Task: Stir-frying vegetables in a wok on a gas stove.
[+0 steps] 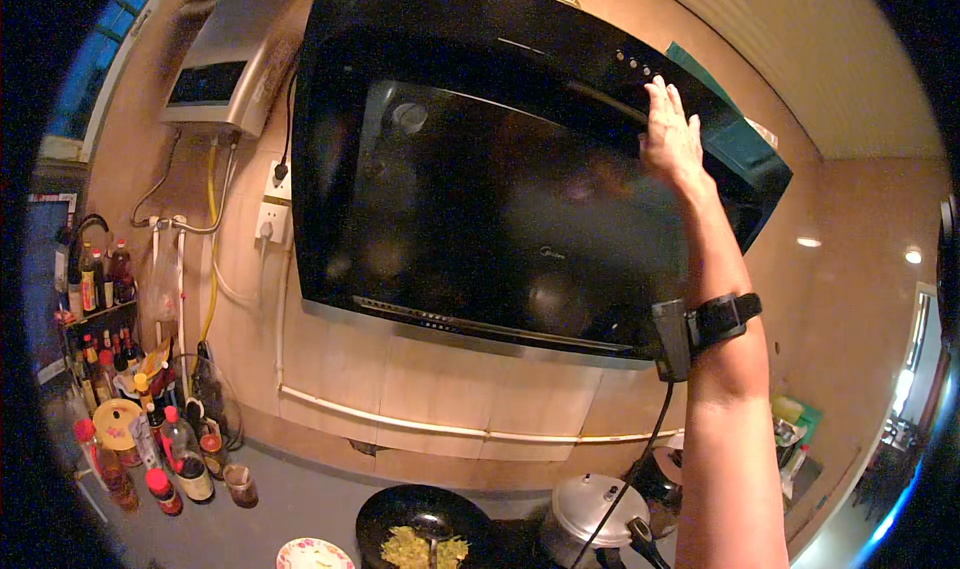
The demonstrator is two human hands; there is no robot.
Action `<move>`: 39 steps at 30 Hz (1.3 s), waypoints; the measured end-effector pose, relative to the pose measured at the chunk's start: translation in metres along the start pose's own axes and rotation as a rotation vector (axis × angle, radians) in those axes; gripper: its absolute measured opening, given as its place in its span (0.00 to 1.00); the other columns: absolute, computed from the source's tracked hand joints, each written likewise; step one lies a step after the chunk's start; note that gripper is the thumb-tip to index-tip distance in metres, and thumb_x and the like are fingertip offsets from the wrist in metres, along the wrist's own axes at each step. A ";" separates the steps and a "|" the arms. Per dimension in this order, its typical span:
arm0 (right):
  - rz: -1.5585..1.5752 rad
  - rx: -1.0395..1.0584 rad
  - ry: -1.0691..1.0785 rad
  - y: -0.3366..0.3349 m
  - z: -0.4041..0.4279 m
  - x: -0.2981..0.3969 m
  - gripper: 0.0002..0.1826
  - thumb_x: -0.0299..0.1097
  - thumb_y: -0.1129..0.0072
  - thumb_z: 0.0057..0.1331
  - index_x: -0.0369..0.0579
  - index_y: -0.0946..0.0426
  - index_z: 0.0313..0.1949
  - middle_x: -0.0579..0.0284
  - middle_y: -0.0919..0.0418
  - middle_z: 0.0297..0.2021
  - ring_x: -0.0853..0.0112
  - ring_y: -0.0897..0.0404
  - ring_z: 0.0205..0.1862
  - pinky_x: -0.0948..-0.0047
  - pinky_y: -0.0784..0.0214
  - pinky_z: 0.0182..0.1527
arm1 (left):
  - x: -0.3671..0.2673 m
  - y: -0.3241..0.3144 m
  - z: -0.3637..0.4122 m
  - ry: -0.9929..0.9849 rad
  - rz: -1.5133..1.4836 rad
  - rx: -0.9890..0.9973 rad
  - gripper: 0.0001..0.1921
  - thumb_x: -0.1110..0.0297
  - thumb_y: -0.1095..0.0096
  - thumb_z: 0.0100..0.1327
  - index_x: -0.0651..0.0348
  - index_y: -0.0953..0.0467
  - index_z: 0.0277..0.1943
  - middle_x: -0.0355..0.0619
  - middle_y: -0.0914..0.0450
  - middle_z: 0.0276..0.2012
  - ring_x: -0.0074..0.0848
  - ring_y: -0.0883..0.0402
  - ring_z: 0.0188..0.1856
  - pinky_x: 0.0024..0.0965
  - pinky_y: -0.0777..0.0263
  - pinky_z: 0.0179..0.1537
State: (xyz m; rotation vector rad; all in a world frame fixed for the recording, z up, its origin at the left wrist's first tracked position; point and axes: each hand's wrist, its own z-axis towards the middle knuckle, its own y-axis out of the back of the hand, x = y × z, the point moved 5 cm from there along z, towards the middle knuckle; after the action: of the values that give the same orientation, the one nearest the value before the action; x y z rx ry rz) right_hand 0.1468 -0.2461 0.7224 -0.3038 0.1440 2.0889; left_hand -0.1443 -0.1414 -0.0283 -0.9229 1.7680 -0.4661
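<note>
My right hand (673, 135) is raised against the black range hood (465, 216), its fingertips by a row of small round buttons (634, 64) near the hood's upper right edge. The fingers point upward and hold nothing. A black strap with a device sits on that forearm. My left hand is out of view. Below the hood, a black wok (375, 520) holds chopped yellow-green food (401, 548) and a utensil. A floral-rimmed plate (289, 554) lies left of the wok, and a metal pressure cooker (592, 505) stands to its right.
Sauce bottles (196, 479) and jars crowd the counter (300, 486) at the left, with a bottle rack behind. A water heater (217, 73) hangs on the wall above pipes and hoses. A black cable (626, 486) hangs from the forearm device across the pressure cooker.
</note>
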 end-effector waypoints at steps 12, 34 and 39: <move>1.054 0.393 0.040 -0.010 -0.045 0.006 0.19 0.34 0.44 0.69 0.40 0.29 0.57 0.56 0.18 0.41 0.71 0.18 0.42 0.72 0.26 0.47 | 0.029 0.021 -0.006 -0.027 -0.240 -0.153 0.30 0.42 0.51 0.69 0.68 0.26 0.49 0.47 0.20 0.37 0.31 0.21 0.39 0.32 0.27 0.46; 1.214 1.544 0.101 0.148 -0.698 0.269 0.25 0.29 0.45 0.61 0.58 0.33 0.60 0.52 0.30 0.36 0.50 0.21 0.35 0.54 0.25 0.33 | 0.004 0.004 0.010 0.123 0.027 -0.175 0.17 0.56 0.53 0.74 0.60 0.28 0.53 0.40 0.25 0.31 0.23 0.27 0.30 0.26 0.31 0.30; 1.135 1.436 0.033 0.144 -0.695 0.273 0.20 0.35 0.39 0.58 0.55 0.28 0.51 0.56 0.29 0.36 0.55 0.20 0.35 0.57 0.26 0.33 | 0.014 0.008 0.012 0.184 -0.112 -0.203 0.20 0.51 0.55 0.74 0.61 0.29 0.53 0.40 0.26 0.30 0.23 0.28 0.29 0.26 0.31 0.29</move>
State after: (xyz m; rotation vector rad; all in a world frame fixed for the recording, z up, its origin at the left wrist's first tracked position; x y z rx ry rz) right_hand -0.0008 -0.2493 -0.0241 0.7950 2.0713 2.3543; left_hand -0.1387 -0.1458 -0.0462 -1.1571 1.9641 -0.4608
